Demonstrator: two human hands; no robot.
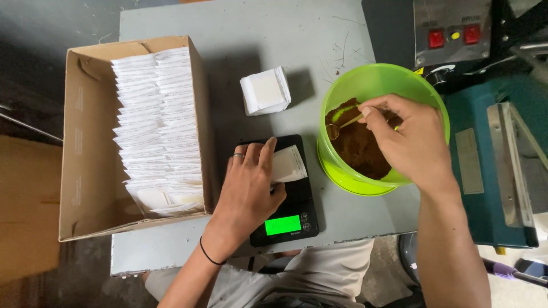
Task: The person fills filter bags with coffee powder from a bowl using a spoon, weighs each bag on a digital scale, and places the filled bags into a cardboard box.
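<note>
My left hand point(249, 185) holds a small white paper sachet point(287, 164) on top of a black digital scale point(292, 219) with a lit green display. My right hand point(408, 137) reaches into a bright green plastic bowl point(342, 88) and grips a small spoon point(342, 124) over the brown powder point(357, 148) inside it. A small stack of white sachets point(265, 91) lies on the grey table behind the scale.
A cardboard box point(85, 142) at the left holds several rows of upright white sachets point(157, 120). A teal sealing machine point(491, 159) with a grey control panel and red buttons point(451, 31) stands at the right. The grey table point(257, 34) ends near my lap.
</note>
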